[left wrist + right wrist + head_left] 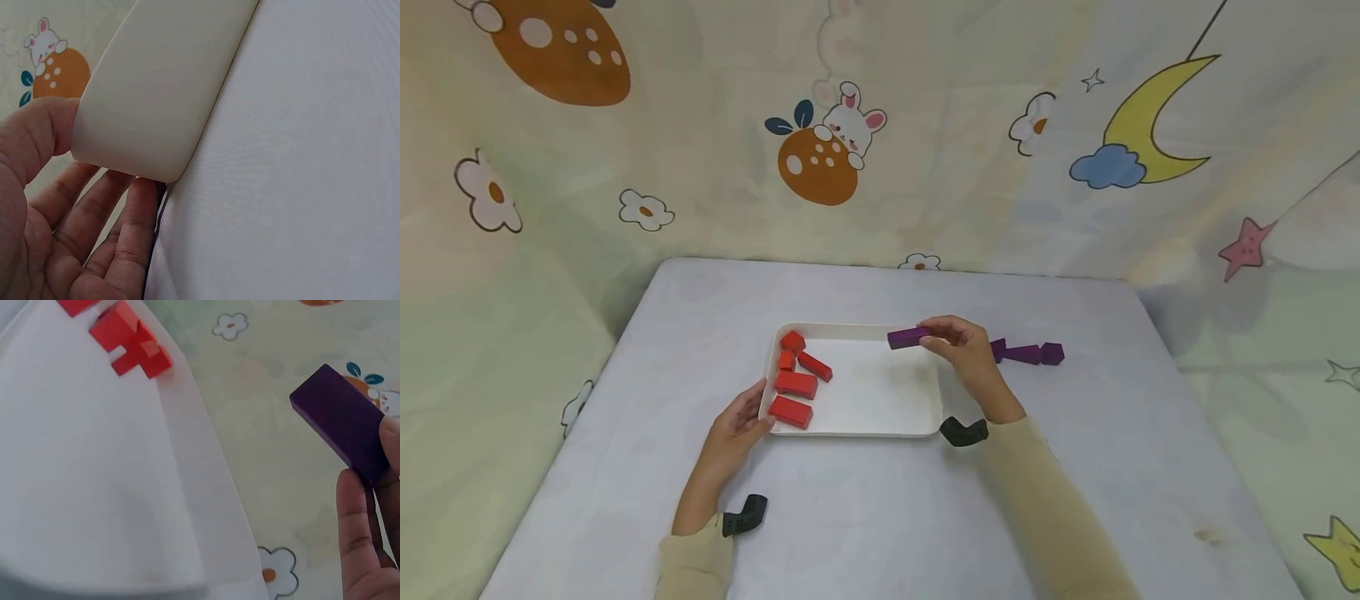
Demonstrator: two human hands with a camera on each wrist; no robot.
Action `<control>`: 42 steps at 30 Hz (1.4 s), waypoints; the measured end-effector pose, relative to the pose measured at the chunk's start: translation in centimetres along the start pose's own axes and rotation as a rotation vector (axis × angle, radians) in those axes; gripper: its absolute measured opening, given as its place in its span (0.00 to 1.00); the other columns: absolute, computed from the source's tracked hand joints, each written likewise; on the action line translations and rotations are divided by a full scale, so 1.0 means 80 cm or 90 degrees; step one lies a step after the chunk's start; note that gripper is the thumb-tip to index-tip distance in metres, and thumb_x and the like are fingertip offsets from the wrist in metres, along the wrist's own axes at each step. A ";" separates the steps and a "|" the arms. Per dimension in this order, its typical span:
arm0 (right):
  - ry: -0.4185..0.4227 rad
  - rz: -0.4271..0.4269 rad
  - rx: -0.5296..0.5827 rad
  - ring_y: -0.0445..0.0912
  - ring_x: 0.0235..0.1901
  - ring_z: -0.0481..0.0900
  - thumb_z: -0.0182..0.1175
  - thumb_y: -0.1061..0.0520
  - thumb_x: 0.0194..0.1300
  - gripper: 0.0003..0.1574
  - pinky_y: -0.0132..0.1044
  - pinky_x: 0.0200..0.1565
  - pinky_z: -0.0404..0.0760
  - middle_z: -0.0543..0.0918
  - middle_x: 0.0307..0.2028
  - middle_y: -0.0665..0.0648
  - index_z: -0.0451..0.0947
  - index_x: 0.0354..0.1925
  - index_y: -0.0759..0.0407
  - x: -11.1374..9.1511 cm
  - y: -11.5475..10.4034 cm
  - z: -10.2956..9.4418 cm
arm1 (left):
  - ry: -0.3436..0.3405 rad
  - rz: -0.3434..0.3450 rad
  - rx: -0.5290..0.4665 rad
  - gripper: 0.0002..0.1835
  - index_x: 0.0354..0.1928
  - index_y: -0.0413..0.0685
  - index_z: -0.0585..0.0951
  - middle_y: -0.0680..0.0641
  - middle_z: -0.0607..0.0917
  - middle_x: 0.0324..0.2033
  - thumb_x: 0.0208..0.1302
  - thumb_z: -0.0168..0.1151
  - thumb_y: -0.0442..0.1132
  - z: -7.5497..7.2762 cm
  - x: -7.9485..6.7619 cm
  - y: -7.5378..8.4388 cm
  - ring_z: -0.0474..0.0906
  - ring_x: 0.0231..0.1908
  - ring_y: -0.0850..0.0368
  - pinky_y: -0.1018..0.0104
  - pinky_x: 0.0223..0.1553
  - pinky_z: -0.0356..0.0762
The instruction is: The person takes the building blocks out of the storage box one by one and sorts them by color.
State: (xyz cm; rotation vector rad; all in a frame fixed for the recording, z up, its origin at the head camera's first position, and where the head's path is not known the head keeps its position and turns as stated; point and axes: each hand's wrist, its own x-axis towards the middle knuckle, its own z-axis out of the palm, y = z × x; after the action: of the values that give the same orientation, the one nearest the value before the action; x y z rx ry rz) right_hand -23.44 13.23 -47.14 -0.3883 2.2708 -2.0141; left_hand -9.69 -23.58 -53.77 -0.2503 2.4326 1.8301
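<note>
A purple rectangular block (pixel 908 337) is pinched between thumb and fingers of my right hand (pixel 962 346), over the right back part of a white tray (pixel 865 434). The right wrist view shows this purple block (pixel 340 422) by its free end. My left hand (pixel 733 433) holds the tray's left front corner, thumb at the rim and fingers against the outer wall (pixel 144 94). Several red blocks (pixel 796 384) lie along the tray's left side, one of them a slim bar (pixel 815 367).
Just right of the tray, a row of purple blocks (pixel 1022 354) lies on the white-covered table (pixel 865 517), partly behind my right hand. A patterned cloth (pixel 715 150) hangs behind the table. Black wrist mounts (pixel 964 432) sit at both wrists.
</note>
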 end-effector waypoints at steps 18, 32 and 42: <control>0.145 -0.049 -0.109 0.31 0.47 0.86 0.66 0.69 0.75 0.17 0.21 0.52 0.82 0.87 0.47 0.34 0.84 0.59 0.70 -0.053 0.025 -0.176 | -0.002 -0.010 0.005 0.39 0.84 0.40 0.62 0.35 0.66 0.80 0.78 0.66 0.36 -0.009 -0.006 -0.002 0.65 0.79 0.38 0.88 0.59 0.67; 0.256 0.023 -0.372 0.20 0.43 0.75 0.65 0.63 0.77 0.18 0.15 0.48 0.74 0.88 0.47 0.44 0.84 0.60 0.71 -0.058 0.063 -0.279 | -0.001 0.007 0.005 0.38 0.83 0.39 0.62 0.33 0.67 0.80 0.78 0.66 0.34 -0.007 -0.003 -0.003 0.65 0.78 0.35 0.90 0.57 0.67; 0.247 0.166 -0.402 0.29 0.48 0.73 0.64 0.61 0.79 0.20 0.33 0.56 0.75 0.85 0.61 0.73 0.83 0.63 0.69 -0.063 0.085 -0.302 | -0.010 0.016 -0.006 0.37 0.83 0.38 0.63 0.33 0.67 0.80 0.78 0.65 0.33 0.000 0.000 -0.002 0.65 0.78 0.36 0.90 0.57 0.67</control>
State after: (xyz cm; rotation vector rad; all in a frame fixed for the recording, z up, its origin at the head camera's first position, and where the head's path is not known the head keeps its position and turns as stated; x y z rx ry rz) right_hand -25.01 38.43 -51.22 0.2884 2.9732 -1.2994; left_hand -9.64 -23.65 -53.88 -0.2073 2.4290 1.8460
